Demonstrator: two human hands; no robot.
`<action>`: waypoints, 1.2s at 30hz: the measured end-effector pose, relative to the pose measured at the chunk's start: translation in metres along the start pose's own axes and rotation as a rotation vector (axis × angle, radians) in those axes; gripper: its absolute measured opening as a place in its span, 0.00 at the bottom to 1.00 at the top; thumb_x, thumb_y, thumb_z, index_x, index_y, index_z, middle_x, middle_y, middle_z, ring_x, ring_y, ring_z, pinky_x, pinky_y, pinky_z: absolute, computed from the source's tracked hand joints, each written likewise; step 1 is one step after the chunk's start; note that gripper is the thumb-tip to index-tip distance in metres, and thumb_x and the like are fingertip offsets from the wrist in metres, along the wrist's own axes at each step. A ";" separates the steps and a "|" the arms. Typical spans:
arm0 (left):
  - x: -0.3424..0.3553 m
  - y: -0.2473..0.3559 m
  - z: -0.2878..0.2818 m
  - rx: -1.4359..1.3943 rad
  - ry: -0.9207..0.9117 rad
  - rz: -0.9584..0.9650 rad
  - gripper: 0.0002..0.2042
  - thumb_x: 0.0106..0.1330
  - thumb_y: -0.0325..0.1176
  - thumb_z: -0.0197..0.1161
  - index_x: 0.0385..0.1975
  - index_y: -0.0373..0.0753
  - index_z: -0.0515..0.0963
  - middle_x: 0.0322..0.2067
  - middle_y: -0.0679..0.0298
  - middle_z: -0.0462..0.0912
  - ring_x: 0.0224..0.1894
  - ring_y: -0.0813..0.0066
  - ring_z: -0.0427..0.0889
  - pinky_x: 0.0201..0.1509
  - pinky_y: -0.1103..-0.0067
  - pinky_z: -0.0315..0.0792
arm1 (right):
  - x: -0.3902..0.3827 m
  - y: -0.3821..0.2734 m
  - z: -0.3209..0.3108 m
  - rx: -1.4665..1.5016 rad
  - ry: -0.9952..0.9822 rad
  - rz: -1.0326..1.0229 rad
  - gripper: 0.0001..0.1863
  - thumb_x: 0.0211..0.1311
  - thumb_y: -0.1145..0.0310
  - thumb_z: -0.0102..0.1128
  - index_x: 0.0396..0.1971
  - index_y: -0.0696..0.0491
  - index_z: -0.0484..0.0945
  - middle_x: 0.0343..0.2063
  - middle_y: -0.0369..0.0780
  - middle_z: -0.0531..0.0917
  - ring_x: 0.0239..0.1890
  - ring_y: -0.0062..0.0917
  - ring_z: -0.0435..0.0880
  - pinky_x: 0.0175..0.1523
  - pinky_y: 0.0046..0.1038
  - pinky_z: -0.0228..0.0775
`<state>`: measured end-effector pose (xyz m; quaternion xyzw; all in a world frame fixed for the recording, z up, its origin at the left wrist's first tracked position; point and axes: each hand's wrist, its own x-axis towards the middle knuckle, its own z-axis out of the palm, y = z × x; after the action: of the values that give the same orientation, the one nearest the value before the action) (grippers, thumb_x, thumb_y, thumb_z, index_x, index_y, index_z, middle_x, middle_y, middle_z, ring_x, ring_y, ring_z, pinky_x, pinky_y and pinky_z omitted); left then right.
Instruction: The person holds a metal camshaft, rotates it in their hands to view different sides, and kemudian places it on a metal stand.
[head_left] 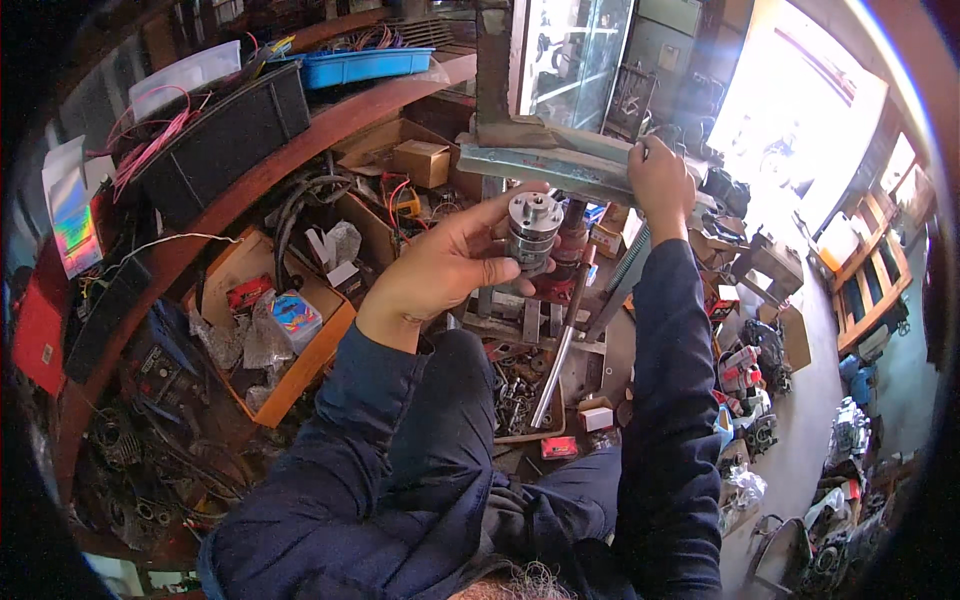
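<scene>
My left hand [470, 255] grips a silver cylindrical metal part [535, 225] with a flanged, holed top, held upright at the centre. My right hand [662, 185] has its fingers curled on the right end of a grey steel crossbar [545, 165] of an upright frame; its fingertips are partly hidden. Below the crossbar, behind the metal part, stands a red jack [566, 275], partly hidden by my left hand. A long metal pipe [560, 365] slants down from beside it toward a tray of small metal parts [515, 390].
At left, a curved red shelf [350, 115] bears blue [350, 68] and black bins [225, 135] above open cardboard boxes [335, 330] and cluttered parts. At right are assorted parts and bags [745, 370], a wooden pallet [870, 280] and a bright doorway [775, 90].
</scene>
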<state>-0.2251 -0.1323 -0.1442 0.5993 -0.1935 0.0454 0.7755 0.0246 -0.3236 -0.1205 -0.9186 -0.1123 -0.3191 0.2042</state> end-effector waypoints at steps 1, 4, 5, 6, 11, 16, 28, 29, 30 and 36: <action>0.000 0.000 -0.001 -0.011 -0.010 -0.010 0.38 0.60 0.16 0.63 0.72 0.39 0.57 0.64 0.60 0.71 0.59 0.65 0.76 0.53 0.69 0.80 | 0.001 0.001 0.000 -0.001 0.001 0.000 0.19 0.67 0.52 0.48 0.46 0.44 0.83 0.38 0.47 0.86 0.43 0.46 0.85 0.50 0.44 0.75; 0.000 -0.004 -0.002 -0.014 -0.038 0.020 0.37 0.61 0.17 0.62 0.72 0.40 0.58 0.64 0.60 0.70 0.60 0.66 0.76 0.53 0.69 0.79 | 0.002 0.001 0.000 0.005 0.001 -0.005 0.19 0.66 0.52 0.48 0.46 0.44 0.83 0.38 0.47 0.86 0.43 0.46 0.85 0.50 0.44 0.75; -0.001 -0.003 -0.003 -0.014 -0.036 0.020 0.37 0.61 0.17 0.62 0.72 0.40 0.58 0.64 0.60 0.70 0.60 0.66 0.76 0.53 0.69 0.79 | 0.001 0.000 0.000 -0.004 -0.004 -0.002 0.19 0.66 0.52 0.48 0.45 0.44 0.83 0.38 0.47 0.86 0.43 0.46 0.85 0.50 0.44 0.75; -0.001 -0.003 -0.003 -0.002 -0.030 0.004 0.37 0.61 0.17 0.63 0.72 0.40 0.59 0.65 0.60 0.69 0.60 0.66 0.75 0.53 0.69 0.80 | 0.001 -0.002 0.000 -0.013 -0.009 0.000 0.19 0.66 0.52 0.48 0.45 0.44 0.83 0.38 0.47 0.86 0.43 0.46 0.85 0.50 0.44 0.75; -0.001 -0.004 -0.001 0.037 -0.019 0.024 0.36 0.60 0.19 0.64 0.70 0.40 0.61 0.65 0.60 0.69 0.60 0.67 0.76 0.53 0.69 0.80 | -0.001 -0.002 -0.003 -0.001 -0.010 0.002 0.19 0.66 0.52 0.48 0.45 0.44 0.83 0.39 0.47 0.86 0.43 0.46 0.85 0.50 0.44 0.75; -0.004 -0.004 -0.001 0.017 -0.049 -0.020 0.34 0.61 0.12 0.56 0.69 0.41 0.64 0.61 0.64 0.73 0.57 0.73 0.77 0.54 0.73 0.79 | 0.002 0.004 0.004 0.040 0.003 -0.034 0.19 0.66 0.52 0.47 0.46 0.45 0.82 0.39 0.47 0.86 0.44 0.46 0.85 0.50 0.44 0.75; -0.006 -0.023 0.000 0.130 -0.061 -0.076 0.28 0.60 0.18 0.63 0.63 0.35 0.69 0.58 0.57 0.77 0.59 0.65 0.77 0.58 0.71 0.76 | -0.003 -0.003 -0.007 0.021 -0.037 0.011 0.20 0.66 0.51 0.46 0.42 0.48 0.81 0.38 0.49 0.86 0.44 0.47 0.84 0.50 0.45 0.74; -0.005 -0.024 -0.001 0.127 -0.063 -0.081 0.28 0.60 0.18 0.63 0.63 0.35 0.69 0.58 0.57 0.77 0.59 0.65 0.77 0.58 0.71 0.76 | -0.002 -0.002 -0.007 0.022 -0.036 0.009 0.20 0.66 0.51 0.46 0.42 0.48 0.81 0.37 0.49 0.86 0.44 0.47 0.84 0.50 0.46 0.74; -0.002 -0.026 -0.003 0.200 -0.093 -0.062 0.27 0.60 0.17 0.63 0.62 0.36 0.71 0.59 0.58 0.77 0.60 0.67 0.77 0.61 0.71 0.74 | -0.002 -0.002 -0.006 0.023 -0.035 0.007 0.20 0.66 0.51 0.46 0.42 0.48 0.82 0.37 0.49 0.86 0.43 0.47 0.84 0.50 0.46 0.74; 0.001 -0.042 -0.010 0.273 -0.124 -0.022 0.26 0.58 0.14 0.63 0.59 0.36 0.74 0.56 0.62 0.79 0.59 0.73 0.76 0.65 0.76 0.69 | -0.002 0.001 0.000 0.047 0.025 -0.046 0.20 0.65 0.51 0.47 0.42 0.48 0.82 0.37 0.48 0.86 0.43 0.46 0.84 0.49 0.46 0.74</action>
<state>-0.2087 -0.1342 -0.1839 0.7031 -0.2264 0.0256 0.6736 0.0235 -0.3246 -0.1220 -0.9066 -0.1381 -0.3327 0.2198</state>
